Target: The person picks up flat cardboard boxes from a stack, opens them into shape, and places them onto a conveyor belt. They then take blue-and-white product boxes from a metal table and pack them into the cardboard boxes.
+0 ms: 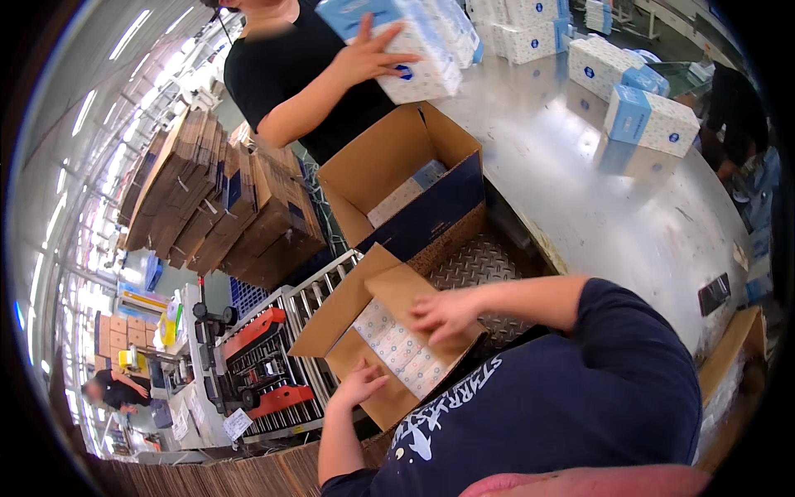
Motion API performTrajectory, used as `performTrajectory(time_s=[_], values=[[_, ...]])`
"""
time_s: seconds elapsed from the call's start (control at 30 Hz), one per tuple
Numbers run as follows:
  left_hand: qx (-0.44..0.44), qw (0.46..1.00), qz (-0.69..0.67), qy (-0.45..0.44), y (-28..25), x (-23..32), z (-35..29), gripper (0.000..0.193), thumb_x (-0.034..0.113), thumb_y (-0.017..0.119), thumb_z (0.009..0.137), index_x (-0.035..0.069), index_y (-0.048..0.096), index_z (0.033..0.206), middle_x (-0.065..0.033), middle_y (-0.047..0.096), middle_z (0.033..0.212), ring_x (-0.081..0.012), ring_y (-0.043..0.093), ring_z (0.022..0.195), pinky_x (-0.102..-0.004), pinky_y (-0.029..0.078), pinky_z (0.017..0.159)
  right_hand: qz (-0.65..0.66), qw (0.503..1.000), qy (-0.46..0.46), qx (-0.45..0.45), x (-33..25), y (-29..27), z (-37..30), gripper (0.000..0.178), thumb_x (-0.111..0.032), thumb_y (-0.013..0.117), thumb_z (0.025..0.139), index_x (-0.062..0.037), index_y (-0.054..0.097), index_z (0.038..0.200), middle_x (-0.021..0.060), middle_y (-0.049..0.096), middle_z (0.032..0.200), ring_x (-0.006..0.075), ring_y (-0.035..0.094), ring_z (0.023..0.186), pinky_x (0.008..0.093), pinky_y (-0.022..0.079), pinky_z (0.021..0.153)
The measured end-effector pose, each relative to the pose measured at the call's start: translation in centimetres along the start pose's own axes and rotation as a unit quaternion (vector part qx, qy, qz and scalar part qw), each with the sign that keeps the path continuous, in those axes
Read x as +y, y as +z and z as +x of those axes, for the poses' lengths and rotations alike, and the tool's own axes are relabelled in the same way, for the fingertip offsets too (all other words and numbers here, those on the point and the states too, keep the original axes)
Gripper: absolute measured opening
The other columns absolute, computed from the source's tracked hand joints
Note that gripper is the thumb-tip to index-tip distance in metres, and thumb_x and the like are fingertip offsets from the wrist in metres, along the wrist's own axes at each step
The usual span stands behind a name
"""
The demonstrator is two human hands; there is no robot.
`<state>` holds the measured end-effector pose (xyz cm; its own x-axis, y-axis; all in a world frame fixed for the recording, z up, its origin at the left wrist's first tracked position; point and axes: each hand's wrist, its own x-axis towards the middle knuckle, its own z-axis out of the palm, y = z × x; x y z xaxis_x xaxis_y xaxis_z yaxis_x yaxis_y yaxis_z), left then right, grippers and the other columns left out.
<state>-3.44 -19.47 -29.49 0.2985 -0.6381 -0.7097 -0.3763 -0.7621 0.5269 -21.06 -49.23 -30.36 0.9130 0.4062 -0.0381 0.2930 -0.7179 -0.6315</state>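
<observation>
Closing the carton (330, 319) seems our step: at the roller conveyor (323, 287)'s right edge it holds white packs (399, 348); our left hand (358, 387) and right hand (449, 314), fingers apart, rest on opposite flaps (391, 407), clamped on nothing; next likely calls for pressing those flaps down

A packing hall: rollers (308, 306) left of the left hand (358, 387), stacked cardboard (236, 199) beyond them, a metal table (538, 124) past the right hand (447, 315), strip lights (84, 112) far left.
</observation>
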Motion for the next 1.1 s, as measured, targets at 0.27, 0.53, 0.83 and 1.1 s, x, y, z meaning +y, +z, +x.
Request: performTrajectory(time_s=[0.27, 0.53, 0.83, 1.1], values=[[-0.041, 0.973, 0.182, 0.138, 3.5, 2.1, -4.6, 0.068, 0.029, 0.076, 0.069, 0.012, 0.050, 0.129, -0.0102, 0.050, 0.133, -0.0287, 0.039, 0.128, -0.0381, 0.030, 0.107, -0.049, 0.969, 0.006, -0.243, 2.9, -0.1, 6.7, 0.042, -0.044, 0.057, 0.082, -0.0162, 0.064, 0.113, 0.0137, 0.057, 0.122, 0.0305, 0.054, 0.110, 0.0433, 0.043, 0.091], [0.404, 0.890, 0.122, -0.173, 4.3, -0.2, 0.9, 0.105, 0.055, 0.079, 0.056, 0.016, 0.032, 0.141, -0.0166, 0.021, 0.150, -0.0340, 0.018, 0.139, -0.0593, 0.014, 0.108, -0.300, 0.910, -0.045, 0.282, 2.8, -6.5, 11.7, 0.041, -0.023, 0.063, 0.075, -0.0041, 0.055, 0.110, 0.0143, 0.057, 0.101, 0.0282, 0.056, 0.101, 0.0501, 0.034, 0.100], [0.327, 0.831, -0.443, 0.081, -3.6, -12.3, 7.5, 0.073, 0.036, 0.060, 0.089, 0.010, 0.021, 0.145, -0.0136, 0.047, 0.132, -0.0222, 0.044, 0.122, -0.0330, 0.035, 0.101, -0.173, 0.973, 0.128, 0.079, 1.8, 3.4, 5.9, 0.065, -0.040, 0.061, 0.080, -0.0068, 0.044, 0.133, 0.0093, 0.036, 0.143, 0.0313, 0.025, 0.136, 0.0583, 0.020, 0.106], [0.513, 0.819, 0.256, -0.007, -23.8, -20.8, 9.3, 0.049, 0.040, 0.050, 0.090, 0.013, 0.048, 0.132, -0.0085, 0.039, 0.143, -0.0285, 0.028, 0.136, -0.0603, 0.021, 0.105, -0.176, 0.948, 0.197, 0.176, -0.2, 6.8, 29.3, 0.071, -0.044, 0.061, 0.078, -0.0050, 0.040, 0.135, 0.0096, 0.032, 0.145, 0.0345, 0.021, 0.137, 0.0617, 0.024, 0.103]])
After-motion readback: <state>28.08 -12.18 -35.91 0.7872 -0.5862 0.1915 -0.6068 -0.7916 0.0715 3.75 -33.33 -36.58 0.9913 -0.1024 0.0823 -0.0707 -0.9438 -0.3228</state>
